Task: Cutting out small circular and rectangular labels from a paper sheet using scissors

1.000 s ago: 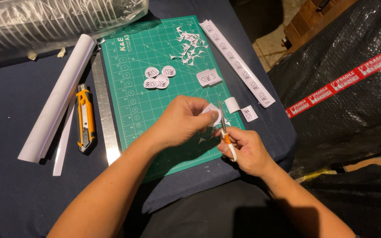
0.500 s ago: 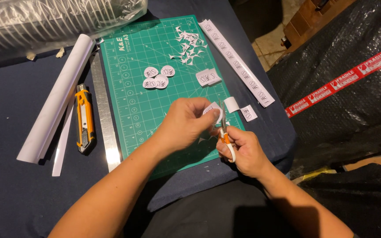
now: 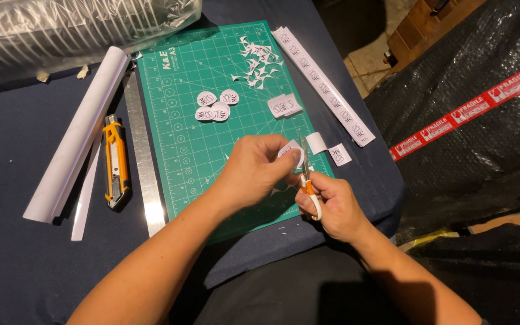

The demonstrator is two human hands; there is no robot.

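Observation:
My left hand (image 3: 254, 168) pinches a small white printed paper piece (image 3: 290, 151) over the lower right of the green cutting mat (image 3: 182, 144). My right hand (image 3: 335, 207) grips small scissors (image 3: 307, 176) with white and orange handles, their blades pointing up against the paper piece. Several cut round labels (image 3: 215, 106) lie in a cluster on the mat's middle, with a few square uncut pieces (image 3: 284, 106) to their right. Paper scraps (image 3: 257, 63) are scattered near the mat's far right corner.
A long printed label strip (image 3: 323, 84) lies beside the mat's right edge, with two small pieces (image 3: 329, 148) below it. Left of the mat are a steel ruler (image 3: 142, 156), an orange utility knife (image 3: 115, 162) and a rolled white sheet (image 3: 79, 132). Plastic wrap (image 3: 61, 24) sits at top left.
My left hand has turned the paper piece slightly against the scissor blades; both hands have shifted a little. Everything else on the table stays put.

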